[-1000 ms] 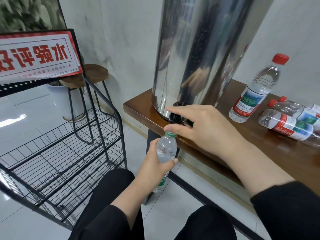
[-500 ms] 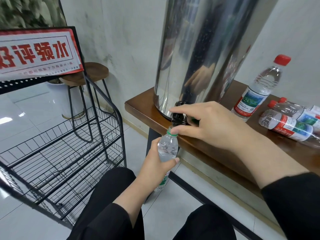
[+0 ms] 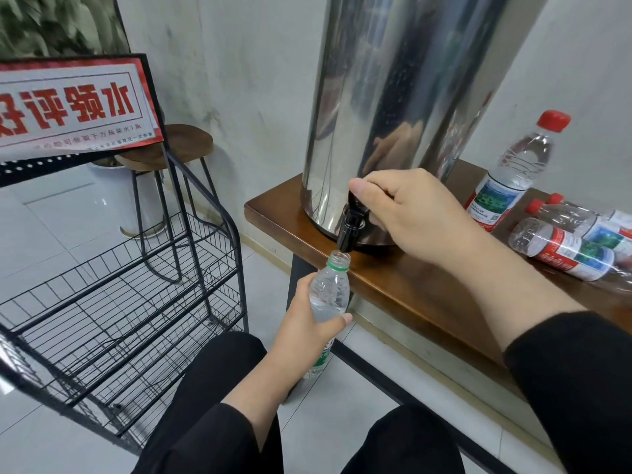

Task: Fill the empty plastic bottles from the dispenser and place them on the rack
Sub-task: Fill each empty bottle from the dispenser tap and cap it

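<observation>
The left hand (image 3: 301, 323) grips the uncapped bottle (image 3: 330, 295) upright, its mouth directly beneath the black tap (image 3: 352, 227). The right hand (image 3: 410, 213) pinches the tap lever on the dispenser (image 3: 393, 97).

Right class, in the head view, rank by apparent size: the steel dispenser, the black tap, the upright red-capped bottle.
1. Steel dispenser, by far the largest.
2. Upright red-capped bottle, standing behind on the table.
3. Black tap, smallest, partly covered by the right hand.

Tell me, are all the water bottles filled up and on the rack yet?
Not yet. Done: nothing, since the wire rack holds no bottles. In hand: the left hand holds an uncapped bottle under the black tap, which the right hand grips. Left: the red-capped bottles on the wooden table wait, one standing and the others lying down.
</observation>
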Motion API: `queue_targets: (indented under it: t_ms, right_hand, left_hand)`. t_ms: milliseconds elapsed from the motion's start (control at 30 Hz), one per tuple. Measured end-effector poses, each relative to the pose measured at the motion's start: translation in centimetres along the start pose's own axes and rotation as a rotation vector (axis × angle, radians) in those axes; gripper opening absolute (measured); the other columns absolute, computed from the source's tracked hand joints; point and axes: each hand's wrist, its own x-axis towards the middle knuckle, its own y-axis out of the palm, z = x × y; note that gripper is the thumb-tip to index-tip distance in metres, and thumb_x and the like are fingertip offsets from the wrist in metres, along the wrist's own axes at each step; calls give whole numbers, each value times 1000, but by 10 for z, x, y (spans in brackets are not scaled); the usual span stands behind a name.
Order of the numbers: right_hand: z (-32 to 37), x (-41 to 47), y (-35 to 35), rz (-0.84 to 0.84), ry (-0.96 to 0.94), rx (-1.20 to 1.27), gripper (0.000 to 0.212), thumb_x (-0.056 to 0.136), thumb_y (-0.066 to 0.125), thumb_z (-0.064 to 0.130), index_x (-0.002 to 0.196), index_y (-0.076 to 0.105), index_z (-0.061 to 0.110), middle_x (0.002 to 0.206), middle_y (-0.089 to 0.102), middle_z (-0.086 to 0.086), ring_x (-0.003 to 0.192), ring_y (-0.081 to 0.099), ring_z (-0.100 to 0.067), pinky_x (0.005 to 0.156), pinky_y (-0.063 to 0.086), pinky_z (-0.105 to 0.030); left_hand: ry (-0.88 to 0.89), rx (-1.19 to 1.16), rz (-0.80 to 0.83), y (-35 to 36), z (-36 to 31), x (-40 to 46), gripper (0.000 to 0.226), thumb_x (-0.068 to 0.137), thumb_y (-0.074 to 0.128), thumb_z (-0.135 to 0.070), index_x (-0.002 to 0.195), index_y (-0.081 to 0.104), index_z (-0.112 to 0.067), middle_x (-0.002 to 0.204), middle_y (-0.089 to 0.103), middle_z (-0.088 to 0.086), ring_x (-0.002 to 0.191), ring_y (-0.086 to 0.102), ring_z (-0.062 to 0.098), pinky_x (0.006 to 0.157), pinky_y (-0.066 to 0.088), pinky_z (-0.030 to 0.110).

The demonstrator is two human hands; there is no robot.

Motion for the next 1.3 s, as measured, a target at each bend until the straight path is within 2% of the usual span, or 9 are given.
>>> queue_targets:
  t_ms: [100,233,333,467,567,867,1033,1200,1300]
  right_hand:
    - [-2,-8,2,-142,37,162,54,109,30,48,74,62,22,58,51,-9,51,47,-13,61,43,-34]
    - [-33,-22,3,-328,133,213,42,110,28,25,95,67,20,60,56,0,49,50,-7,57,38,-28]
    - [-61,-39,5,-218,263,124,36,106,29,19,99,64,23,72,60,2,57,53,-9,63,41,-31]
    - [-74,-56,1,-62,363,6,32,108,32,22,102,62,31,88,64,5,77,59,-11,73,49,-35]
    - [-72,-63,-8,5,375,-42,20,108,41,30,113,60,33,100,65,16,87,57,1,70,40,-18]
    - [-52,-83,-33,-109,341,28,26,94,66,44,119,70,40,98,60,27,85,57,-1,64,38,-20]
    - [-32,-87,-58,-185,251,228,27,81,79,41,106,71,36,95,74,8,88,67,-10,80,56,-30]
    - [-1,-89,-112,-231,99,257,32,69,76,50,96,77,34,74,68,15,63,54,-1,63,42,-13]
    - [13,-88,-142,-235,39,218,29,72,79,49,98,78,35,82,68,-14,69,50,-17,68,40,-30]
  left_hand:
    - [0,10,8,-1,-2,-1,71,89,79,-27,143,35,-39,130,61,-11,117,61,10,88,46,14]
    - [2,11,15,-2,-2,0,72,89,79,-27,144,35,-39,130,61,-11,117,61,10,97,48,23]
    - [0,4,18,-2,-2,0,72,88,80,-27,143,36,-40,129,61,-10,118,62,13,106,50,37]
    - [16,-13,18,2,-6,-3,72,87,81,-27,142,37,-41,127,62,-12,117,63,12,103,52,34]
    - [7,-45,16,6,-8,-11,72,86,82,-26,142,39,-41,125,65,-13,115,64,10,105,53,39]
    - [30,5,122,10,-18,-47,67,85,81,-29,132,42,-55,116,66,-22,111,65,1,105,53,37]
    - [107,1,151,10,-60,-62,68,84,82,-28,134,43,-54,116,68,-21,112,65,3,104,54,38]
    - [261,-21,178,19,-121,-59,65,82,82,-29,133,47,-50,114,68,-22,111,66,1,97,54,31]
    - [355,-20,181,31,-153,-45,63,82,82,-28,133,48,-45,113,68,-24,107,65,-4,90,54,21]
